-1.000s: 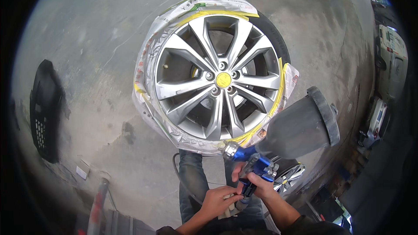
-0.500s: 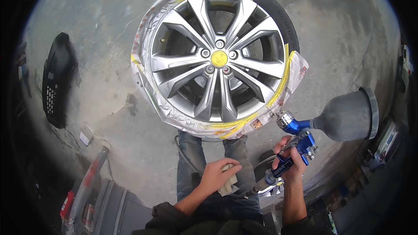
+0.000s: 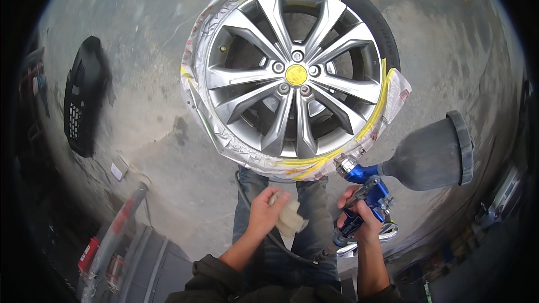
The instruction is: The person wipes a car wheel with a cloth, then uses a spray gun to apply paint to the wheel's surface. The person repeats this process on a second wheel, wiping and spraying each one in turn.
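A silver alloy wheel with a yellow-covered centre fills the upper middle, its tyre partly hidden by masking paper and yellow tape. My right hand grips a blue spray gun, its nozzle near the wheel's lower right edge and a grey cup out to the right. A hose runs from the gun's handle. Below the wheel, over my legs, my left hand is closed on a crumpled beige cloth.
A black bumper lies on the concrete floor at the left, above a small pale rectangle. A grey pipe and red object are at lower left. Another silver wheel shows behind my right hand. Objects line the dark right edge.
The spray gun first moved right, away from my left hand, then slightly back left. My left hand has moved up and left with the cloth. The camera view has shifted too.
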Motion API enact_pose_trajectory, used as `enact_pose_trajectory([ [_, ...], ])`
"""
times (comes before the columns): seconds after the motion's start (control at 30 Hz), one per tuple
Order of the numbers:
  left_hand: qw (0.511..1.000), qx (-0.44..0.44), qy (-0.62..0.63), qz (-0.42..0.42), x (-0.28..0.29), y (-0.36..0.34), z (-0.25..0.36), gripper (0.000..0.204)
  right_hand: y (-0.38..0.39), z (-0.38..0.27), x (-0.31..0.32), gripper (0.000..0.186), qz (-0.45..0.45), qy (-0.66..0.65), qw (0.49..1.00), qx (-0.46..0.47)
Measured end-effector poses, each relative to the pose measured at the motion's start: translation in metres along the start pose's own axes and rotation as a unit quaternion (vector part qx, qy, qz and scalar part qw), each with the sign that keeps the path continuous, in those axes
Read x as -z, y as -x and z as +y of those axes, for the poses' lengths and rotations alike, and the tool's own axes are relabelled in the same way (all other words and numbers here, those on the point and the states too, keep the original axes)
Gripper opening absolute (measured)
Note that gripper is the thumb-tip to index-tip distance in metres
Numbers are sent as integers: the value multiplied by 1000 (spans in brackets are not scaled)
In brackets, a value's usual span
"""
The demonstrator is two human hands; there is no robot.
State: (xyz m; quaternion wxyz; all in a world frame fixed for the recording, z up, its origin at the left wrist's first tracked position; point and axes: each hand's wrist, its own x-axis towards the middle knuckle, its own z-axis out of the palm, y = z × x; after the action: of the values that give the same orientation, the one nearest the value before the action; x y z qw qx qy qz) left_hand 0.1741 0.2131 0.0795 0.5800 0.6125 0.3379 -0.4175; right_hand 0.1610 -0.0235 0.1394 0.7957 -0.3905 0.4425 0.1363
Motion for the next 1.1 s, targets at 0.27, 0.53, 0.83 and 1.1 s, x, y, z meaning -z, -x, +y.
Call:
enact_pose_trajectory([
  [0.27,995,40,55,-75,15,4,6,19,-7,0,-30,48,-4,50,999,14],
  [0.53,983,8,-57,-175,13,18,15,17,-4,3,-40,50,-66,23,997,-26],
  [0.83,977,-19,-58,-204,26,20,21,20,18,2,-42,81,-140,3,990,25],
  [1.1,975,-27,-77,-208,23,22,20,17,28,-2,-35,80,-126,21,991,44],
])
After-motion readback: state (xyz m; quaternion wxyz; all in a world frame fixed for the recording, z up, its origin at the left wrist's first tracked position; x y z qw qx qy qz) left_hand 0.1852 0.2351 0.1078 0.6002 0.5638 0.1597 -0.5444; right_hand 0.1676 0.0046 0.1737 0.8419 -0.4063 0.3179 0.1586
